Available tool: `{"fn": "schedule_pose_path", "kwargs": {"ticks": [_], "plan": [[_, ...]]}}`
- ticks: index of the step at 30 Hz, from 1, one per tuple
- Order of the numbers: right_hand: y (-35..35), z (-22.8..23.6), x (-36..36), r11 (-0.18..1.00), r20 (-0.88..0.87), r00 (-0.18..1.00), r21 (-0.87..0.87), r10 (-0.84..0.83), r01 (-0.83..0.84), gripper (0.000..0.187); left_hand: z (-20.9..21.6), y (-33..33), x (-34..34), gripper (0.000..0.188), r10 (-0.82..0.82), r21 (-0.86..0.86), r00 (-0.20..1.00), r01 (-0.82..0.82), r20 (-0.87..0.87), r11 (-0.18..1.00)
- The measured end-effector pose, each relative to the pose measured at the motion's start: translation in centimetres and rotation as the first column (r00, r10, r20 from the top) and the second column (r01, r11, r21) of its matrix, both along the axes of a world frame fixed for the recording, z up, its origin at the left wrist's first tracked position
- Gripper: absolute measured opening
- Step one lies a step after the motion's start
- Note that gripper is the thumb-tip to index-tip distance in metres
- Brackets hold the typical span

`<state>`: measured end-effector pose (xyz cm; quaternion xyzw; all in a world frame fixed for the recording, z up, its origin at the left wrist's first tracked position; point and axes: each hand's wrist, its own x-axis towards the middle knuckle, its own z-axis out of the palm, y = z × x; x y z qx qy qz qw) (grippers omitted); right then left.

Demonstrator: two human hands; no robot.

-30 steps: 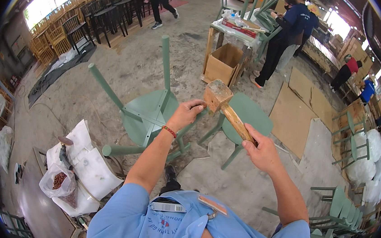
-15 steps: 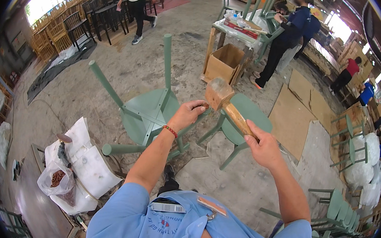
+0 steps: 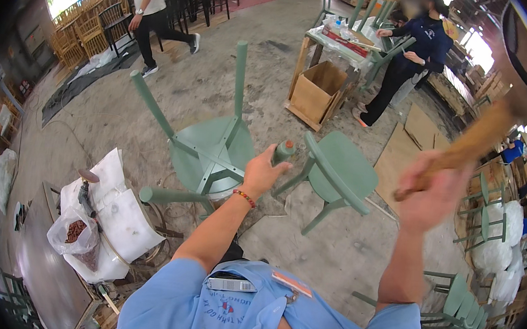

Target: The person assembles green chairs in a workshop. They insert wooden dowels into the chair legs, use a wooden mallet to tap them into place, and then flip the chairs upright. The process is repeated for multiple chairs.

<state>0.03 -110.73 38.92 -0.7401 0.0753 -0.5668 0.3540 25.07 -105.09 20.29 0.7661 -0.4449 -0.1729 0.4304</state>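
An upside-down green chair [image 3: 211, 153] stands before me, its legs pointing up. My left hand [image 3: 265, 172] is closed round the top end of its near right leg [image 3: 284, 154]. A small reddish-brown wooden plug [image 3: 290, 143] shows in that leg's end. My right hand [image 3: 430, 188] grips the wooden handle of a mallet [image 3: 475, 140], raised to the far right and blurred by motion. The mallet's head is at the upper right, partly lost in blur and the dark rim. Close to the right of my left hand stands an upright green chair [image 3: 344, 171].
At my left, white padding [image 3: 115, 214] holds a plastic bag of small brown pieces [image 3: 75, 236] and a tool with a round disc [image 3: 88, 176]. A cardboard box [image 3: 317, 88] sits under a worktable [image 3: 340, 43], beside a co-worker [image 3: 414, 58]. Another person [image 3: 151, 17] walks at the upper left.
My right hand has swung the mallet up and right, away from the leg. My left fingers, earlier at a small brown piece, now wrap the leg end. The walking person moved left.
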Motion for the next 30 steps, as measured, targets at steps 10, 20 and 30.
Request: {"fn": "schedule_pose_path", "kwargs": {"ticks": [10,20,30], "plan": [[-0.1,-3.9,-4.0,0.760,-0.559,0.829,0.535,-0.009,0.369,0.039,-0.9,0.8,0.9,0.051,0.025,-0.098,0.999,-0.020,0.044,0.995],[-1.9,-7.5,7.9,0.900,-0.411,0.910,0.378,-0.046,0.217,0.026,9.1,-2.4,-1.6,0.040,-0.541,-0.386,0.537,0.382,-0.647,0.840],[-9.8,-4.4,16.8,0.909,-0.567,0.768,0.077,-0.299,0.411,0.023,9.5,-11.8,6.8,0.037,-0.660,-0.397,0.387,0.569,-0.643,0.721]]}}
